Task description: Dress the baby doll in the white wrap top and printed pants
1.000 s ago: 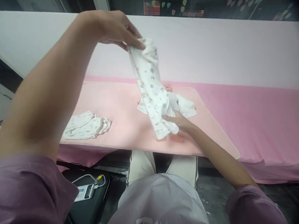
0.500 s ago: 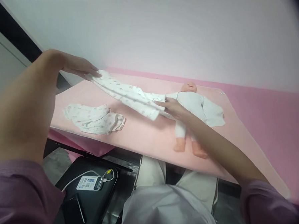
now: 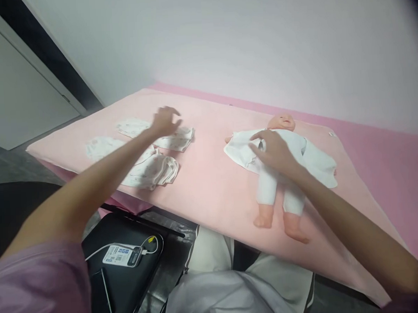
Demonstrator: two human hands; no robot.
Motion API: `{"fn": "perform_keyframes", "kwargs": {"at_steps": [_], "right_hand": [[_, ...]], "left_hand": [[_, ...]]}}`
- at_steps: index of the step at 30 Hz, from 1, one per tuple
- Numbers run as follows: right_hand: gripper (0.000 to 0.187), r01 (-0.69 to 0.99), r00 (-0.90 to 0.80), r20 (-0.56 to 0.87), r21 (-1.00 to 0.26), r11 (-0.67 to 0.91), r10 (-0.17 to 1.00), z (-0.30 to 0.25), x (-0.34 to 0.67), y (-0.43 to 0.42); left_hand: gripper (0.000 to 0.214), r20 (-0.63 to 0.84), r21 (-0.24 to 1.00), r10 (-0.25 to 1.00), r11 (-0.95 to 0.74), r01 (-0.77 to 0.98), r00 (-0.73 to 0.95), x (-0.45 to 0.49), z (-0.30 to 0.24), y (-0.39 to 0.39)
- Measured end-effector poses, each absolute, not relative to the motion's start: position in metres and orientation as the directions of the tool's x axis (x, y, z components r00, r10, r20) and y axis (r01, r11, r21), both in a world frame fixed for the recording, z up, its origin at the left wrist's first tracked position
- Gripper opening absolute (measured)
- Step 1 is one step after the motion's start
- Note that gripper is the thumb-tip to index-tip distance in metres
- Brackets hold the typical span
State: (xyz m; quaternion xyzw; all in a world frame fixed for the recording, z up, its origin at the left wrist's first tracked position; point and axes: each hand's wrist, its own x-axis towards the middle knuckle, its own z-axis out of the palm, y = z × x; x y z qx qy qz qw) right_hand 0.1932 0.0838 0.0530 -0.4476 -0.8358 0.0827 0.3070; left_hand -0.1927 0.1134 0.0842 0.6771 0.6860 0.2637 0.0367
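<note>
My left hand [image 3: 165,121] hovers over a folded white printed baby garment [image 3: 176,140] at the back left of the pink mat, its fingers apart and nothing in them. Closer to me lies a second pile of printed baby clothes [image 3: 150,171], partly behind my left forearm. On the right a baby doll [image 3: 263,215] lies on its back in a white top [image 3: 320,167] and white leggings, its feet bare. My right hand [image 3: 273,148] is over the doll's chest, thumb and fingers apart. Whether it touches the top I cannot tell.
The pink mat [image 3: 210,184] covers a table against a white wall [image 3: 224,43]. Left of my legs, a black chair seat [image 3: 139,232] carries a phone [image 3: 100,297] and a white card-like device [image 3: 121,254] with a cable.
The printed garment that both hands stretched out now lies folded on the mat, released. My left hand moved right, and my right hand moved right over the doll. The view shifted slightly.
</note>
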Motion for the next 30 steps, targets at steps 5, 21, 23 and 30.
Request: {"fn": "perform_keyframes", "kwargs": {"at_steps": [5, 21, 23, 30], "right_hand": [[0.046, 0.864, -0.319, 0.355, -0.273, 0.424, 0.879, 0.060, 0.264, 0.110], [0.074, 0.930, -0.335, -0.029, -0.172, 0.326, 0.942, 0.062, 0.199, 0.200], [0.067, 0.935, -0.316, 0.008, -0.166, 0.313, 0.949, 0.055, 0.206, 0.200], [0.040, 0.762, -0.058, 0.375, -0.582, 0.284, 0.925, 0.048, 0.289, 0.194]], "left_hand": [[0.053, 0.313, 0.373, 0.883, -0.454, 0.809, 0.351, -0.051, 0.046, 0.132], [0.038, 0.393, 0.280, 0.893, -0.342, 0.897, 0.218, 0.055, -0.022, 0.174], [0.037, 0.400, 0.302, 0.898, -0.317, 0.899, 0.182, 0.054, -0.022, 0.175], [0.037, 0.345, 0.530, 0.939, -0.204, 0.823, 0.011, 0.044, -0.023, 0.175]]}}
